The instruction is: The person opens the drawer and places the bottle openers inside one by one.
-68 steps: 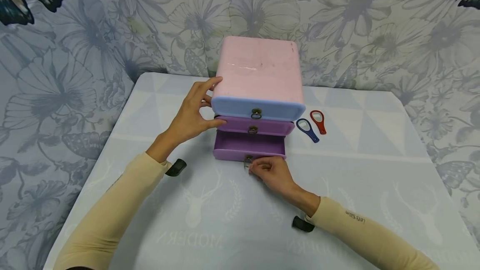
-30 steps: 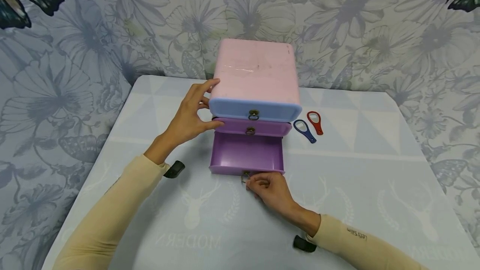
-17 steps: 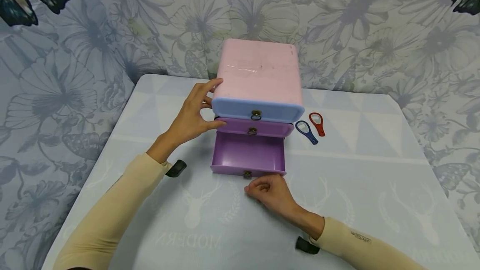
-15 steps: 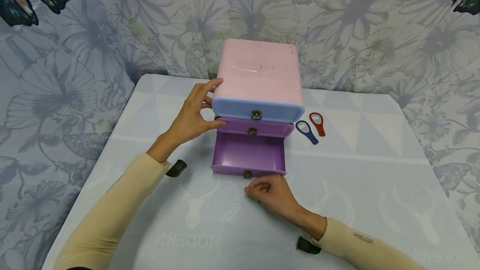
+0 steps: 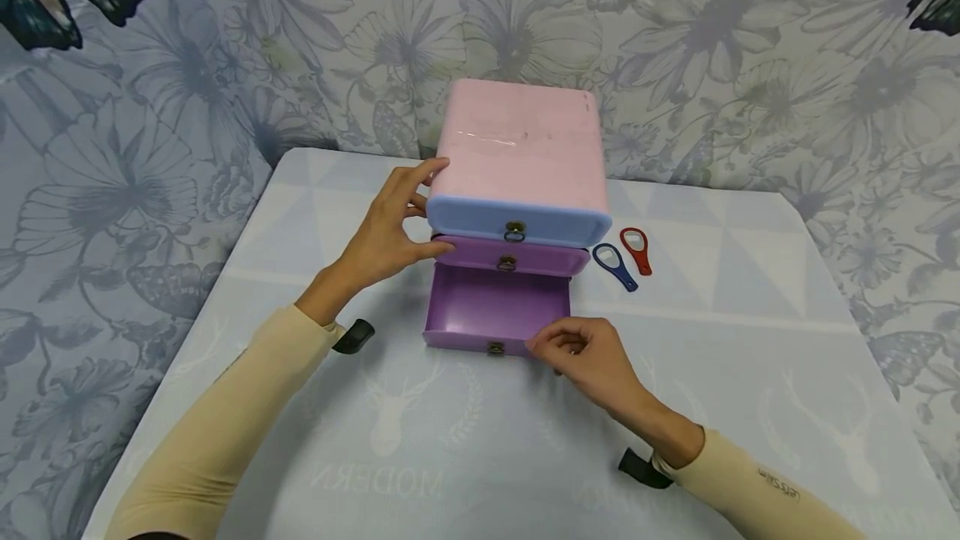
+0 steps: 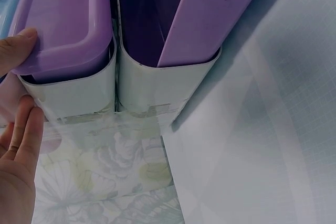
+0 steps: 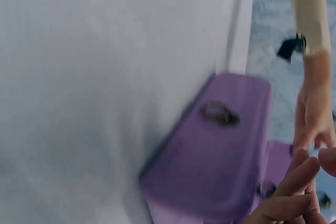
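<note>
A small drawer cabinet with a pink top stands at the table's far middle. Its blue top drawer and purple middle drawer are pushed in. The purple bottom drawer is pulled out, with nothing visible inside; a small metal ring handle is on its front. My left hand rests on the cabinet's left side, its thumb on the middle drawer's front and fingers straight along the side. My right hand is at the bottom drawer's right front corner, fingers loosely bent, holding nothing; contact cannot be told.
Right of the cabinet lie a blue loop-headed piece and a red one, resembling small magnifying glasses. A pale patterned cover lies over the table. The flowered wall rises close behind.
The bottom drawer has slid toward the person, drawn by its ring handle. My right hand has let go of the ring and shifted right and slightly up. The left hand has stayed put.
</note>
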The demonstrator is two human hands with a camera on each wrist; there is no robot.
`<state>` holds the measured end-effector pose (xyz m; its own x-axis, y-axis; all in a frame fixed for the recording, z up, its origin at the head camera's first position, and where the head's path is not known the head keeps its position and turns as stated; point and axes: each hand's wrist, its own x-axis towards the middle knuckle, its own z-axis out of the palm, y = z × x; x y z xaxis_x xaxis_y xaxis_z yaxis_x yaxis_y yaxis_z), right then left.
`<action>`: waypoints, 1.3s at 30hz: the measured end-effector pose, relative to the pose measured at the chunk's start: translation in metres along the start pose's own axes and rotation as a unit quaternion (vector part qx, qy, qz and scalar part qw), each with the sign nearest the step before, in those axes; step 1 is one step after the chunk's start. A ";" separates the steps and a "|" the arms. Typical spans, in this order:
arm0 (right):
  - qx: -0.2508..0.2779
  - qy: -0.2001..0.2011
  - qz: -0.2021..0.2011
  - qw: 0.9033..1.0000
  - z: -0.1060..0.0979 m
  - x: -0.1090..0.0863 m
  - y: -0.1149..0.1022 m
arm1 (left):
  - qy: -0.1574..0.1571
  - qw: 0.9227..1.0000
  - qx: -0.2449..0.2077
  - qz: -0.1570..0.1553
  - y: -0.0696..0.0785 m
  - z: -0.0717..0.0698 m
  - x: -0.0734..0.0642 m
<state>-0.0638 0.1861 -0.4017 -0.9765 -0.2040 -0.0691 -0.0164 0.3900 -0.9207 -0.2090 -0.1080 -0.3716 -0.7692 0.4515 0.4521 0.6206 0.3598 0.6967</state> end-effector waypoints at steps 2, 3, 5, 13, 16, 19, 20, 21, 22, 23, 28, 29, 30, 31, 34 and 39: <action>-0.001 0.020 -0.005 1.000 -0.008 0.003 -0.002 | -0.001 1.000 0.001 -0.002 0.000 0.000 0.000; -0.002 0.029 -0.009 1.000 -0.012 0.004 -0.002 | -0.001 1.000 0.000 -0.003 0.000 0.000 0.000; -0.004 0.044 -0.015 0.999 -0.019 0.008 -0.001 | 0.000 1.000 0.000 -0.004 0.000 0.000 -0.001; -0.028 0.091 -0.015 0.995 -0.040 0.023 0.011 | 0.000 1.000 0.002 -0.007 -0.001 0.001 -0.003; -0.046 0.110 -0.011 0.993 -0.046 0.028 0.016 | 0.000 1.000 0.005 -0.011 -0.001 0.001 -0.003; -0.068 0.126 -0.009 0.990 -0.053 0.033 0.023 | 0.000 1.000 0.006 -0.011 -0.002 0.001 -0.003; -0.074 0.130 -0.007 0.989 -0.055 0.034 0.025 | 0.000 1.000 0.006 -0.010 -0.002 0.001 -0.003; -0.083 0.136 -0.006 0.987 -0.057 0.035 0.028 | 0.000 1.000 0.006 -0.010 -0.002 0.001 -0.003; -0.090 0.143 -0.005 0.986 -0.059 0.037 0.031 | 0.000 1.000 0.006 -0.011 -0.001 0.001 -0.003; -0.097 0.148 -0.005 0.984 -0.062 0.038 0.034 | 0.000 1.000 0.007 -0.011 -0.001 0.001 -0.003; -0.116 0.174 0.009 0.978 -0.074 0.048 0.050 | -0.002 1.000 0.007 -0.010 -0.001 0.002 -0.003; -0.116 0.177 0.013 0.977 -0.077 0.050 0.053 | -0.001 1.000 0.008 -0.010 -0.001 0.002 -0.003; -0.115 0.181 0.019 0.976 -0.079 0.053 0.055 | -0.001 1.000 0.007 -0.010 0.000 0.001 -0.003; -0.114 0.185 0.025 0.976 -0.082 0.055 0.058 | -0.001 1.000 0.008 -0.010 0.000 0.001 -0.003; -0.115 0.198 0.043 0.972 -0.089 0.062 0.063 | -0.001 1.000 0.007 -0.009 0.000 0.000 -0.002; -0.146 0.212 0.070 0.964 -0.099 0.070 0.073 | 0.000 1.000 0.006 -0.004 0.000 0.001 0.000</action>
<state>-0.1550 0.2893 -0.4359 -0.9725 0.2302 0.0365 0.1220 0.6359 -0.7621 -0.2084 -0.1073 -0.3719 -0.7740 0.4489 0.4466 0.6164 0.3727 0.6937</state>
